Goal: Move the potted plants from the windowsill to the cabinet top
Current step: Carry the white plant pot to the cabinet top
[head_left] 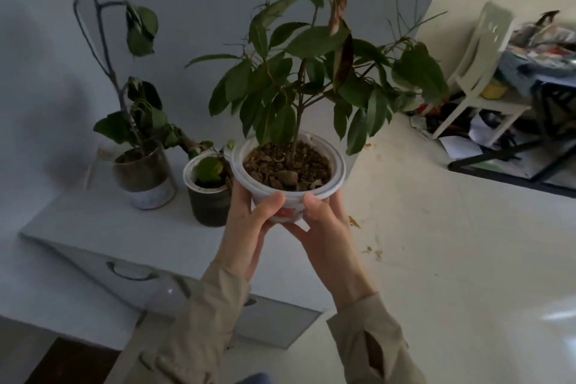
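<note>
A white pot [288, 165] with brown soil and a leafy green plant [311, 72] is held up by two bare hands above the front edge of a white cabinet top [93, 227]. The left hand [249, 227] is wrapped around the pot's left side and the right hand [324, 227] around its right side, with both thumbs pressed just under the rim and the fingers [296, 229] curled beneath. Beige sleeves [199, 321] cover both wrists. Two more potted plants are already set on the cabinet top: a glass jar [143, 174] with a sparse, tall plant and, just beside it, a dark pot [207, 193]. A white chair [477, 72] is seen far right.
</note>
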